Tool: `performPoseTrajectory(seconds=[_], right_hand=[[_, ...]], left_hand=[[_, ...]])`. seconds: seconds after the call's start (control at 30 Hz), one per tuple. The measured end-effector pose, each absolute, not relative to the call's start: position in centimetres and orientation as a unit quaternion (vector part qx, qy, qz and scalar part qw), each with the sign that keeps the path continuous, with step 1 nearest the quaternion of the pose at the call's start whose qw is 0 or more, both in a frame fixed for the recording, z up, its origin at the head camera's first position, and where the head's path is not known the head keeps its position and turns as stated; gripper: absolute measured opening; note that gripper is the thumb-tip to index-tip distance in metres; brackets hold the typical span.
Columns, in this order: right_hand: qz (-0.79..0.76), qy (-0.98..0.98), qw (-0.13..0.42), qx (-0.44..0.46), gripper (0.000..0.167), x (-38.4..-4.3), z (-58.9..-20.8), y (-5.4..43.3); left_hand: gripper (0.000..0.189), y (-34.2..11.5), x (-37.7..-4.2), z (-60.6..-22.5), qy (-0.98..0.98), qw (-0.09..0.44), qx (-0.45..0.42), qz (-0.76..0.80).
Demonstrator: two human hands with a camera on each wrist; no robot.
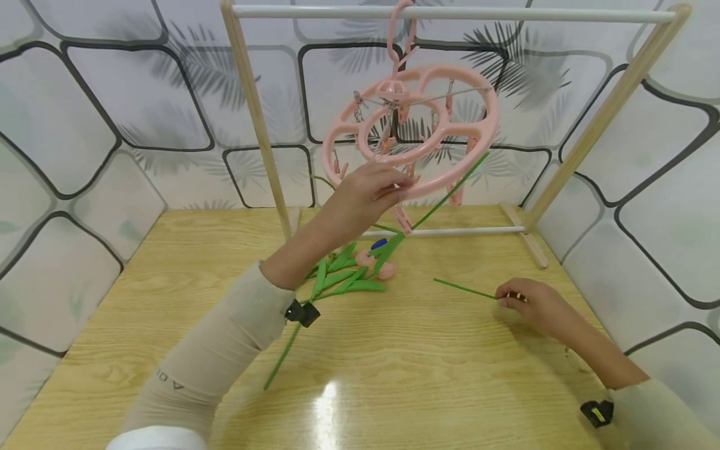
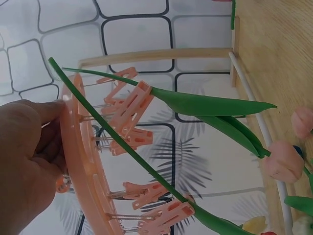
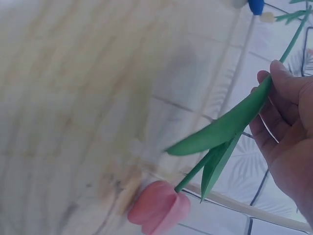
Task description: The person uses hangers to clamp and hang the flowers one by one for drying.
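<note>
Pink hanger [image 1: 392, 89] & tulip [image 3: 159, 208], grn stem [image 3: 292, 44], yel woodgrain tbl [image 1: 450, 362], wht wall [image 1: 185, 97] w/ blk outlines [image 1: 112, 45].

left hand [image 2: 24, 159] gripping pink rack [image 2: 77, 142], green stems [image 2: 115, 133] in clips [image 2: 131, 108]

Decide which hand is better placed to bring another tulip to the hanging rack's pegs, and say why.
Probably the right hand: it holds a pink tulip, while the left hand grips the rim of the pink rack.

There are one left hand [image 1: 371, 190] and one right hand [image 1: 531, 304], one pink hanger [image 1: 441, 181], two clipped green stems [image 2: 108, 128], one pink tulip [image 3: 156, 208], two white rods [image 1: 506, 14], two wooden uprights [image 1: 251, 100], two wooden feet [image 1: 531, 247], and one surface [image 1: 394, 344], whose flowers [image 1: 337, 278] overlap too much to count.
</note>
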State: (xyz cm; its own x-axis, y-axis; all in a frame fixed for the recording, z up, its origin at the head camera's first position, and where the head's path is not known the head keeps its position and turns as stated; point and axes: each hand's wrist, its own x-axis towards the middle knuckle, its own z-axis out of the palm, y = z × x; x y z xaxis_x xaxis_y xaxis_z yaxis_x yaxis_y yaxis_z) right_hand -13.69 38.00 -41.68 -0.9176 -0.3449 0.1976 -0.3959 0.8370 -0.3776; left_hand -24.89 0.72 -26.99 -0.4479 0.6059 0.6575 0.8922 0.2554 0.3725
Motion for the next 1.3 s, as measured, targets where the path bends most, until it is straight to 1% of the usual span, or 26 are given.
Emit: performPoseTrajectory(seconds=[0.13,0.2,0.43,0.7,0.87,1.03,1.2,1.3], right_hand=[[0.22,-0.955,0.07,0.185,0.006,-13.9,-40.8,37.6],[0.231,-0.951,0.082,0.186,0.006,-13.9,-40.5,37.4],[0.288,-0.94,0.088,0.163,0.01,-14.1,-39.2,36.2],[0.349,-0.911,0.129,0.175,0.014,-14.2,-39.0,34.6],[0.403,-0.889,0.131,0.173,0.011,-14.1,-38.8,33.5],[0.464,-0.859,0.134,0.17,0.012,-13.8,-38.5,32.2],[0.505,-0.837,0.141,0.157,0.019,-13.3,-37.7,30.1],[0.533,-0.815,0.151,0.167,0.021,-12.9,-37.2,28.7]], left_hand=[[0.024,0.5,-24.8,-26.9,-0.776,0.169,-0.476,-0.378],[0.023,0.5,-24.8,-26.9,-0.775,0.169,-0.477,-0.377],[0.022,0.2,-24.9,-27.0,-0.762,0.218,-0.498,-0.352],[0.023,-0.8,-24.9,-27.0,-0.771,0.219,-0.492,-0.34],[0.021,-1.4,-25.0,-27.1,-0.767,0.226,-0.494,-0.342],[0.018,-1.8,-25.3,-27.2,-0.749,0.244,-0.51,-0.344],[0.016,-2.0,-25.5,-27.2,-0.729,0.264,-0.528,-0.346],[0.017,-2.1,-25.5,-27.2,-0.726,0.271,-0.529,-0.346]])
